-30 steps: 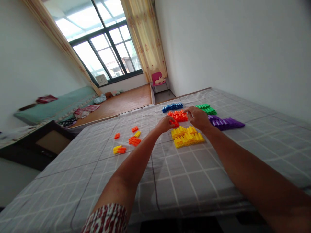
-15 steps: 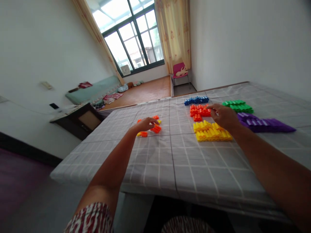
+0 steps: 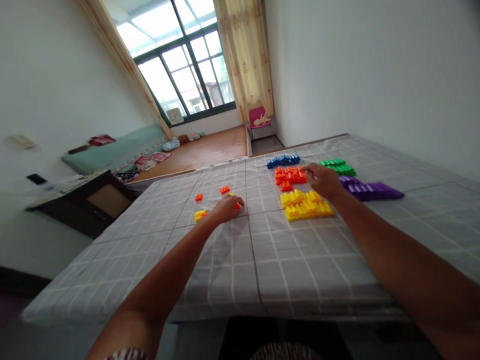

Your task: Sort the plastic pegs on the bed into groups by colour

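Note:
My left hand (image 3: 228, 208) is low over the cloth, its fingers curled round an orange tube-like plastic piece (image 3: 237, 205), which is partly hidden by them. Around that hand lie a few loose pieces: an orange one (image 3: 198, 197), another orange cluster (image 3: 224, 189) and a yellow one (image 3: 200, 215). My right hand (image 3: 321, 181) reaches to the right edge of a group of orange pieces (image 3: 288, 176), index finger extended and fingertips touching or very near it. Whether anything lies between those fingertips is hard to see.
The bed-like surface has a grey checked cloth (image 3: 225, 265). Groups of similar pieces stand near my right hand: blue (image 3: 283, 161), yellow (image 3: 307, 206), green (image 3: 339, 166) and purple (image 3: 369, 190). A dark cabinet (image 3: 93, 200) is at left, a pink chair (image 3: 257, 116) beyond.
My left hand has come down and closed round an orange piece. My right hand stays by the orange group. The view has shifted, so the scene appears farther left.

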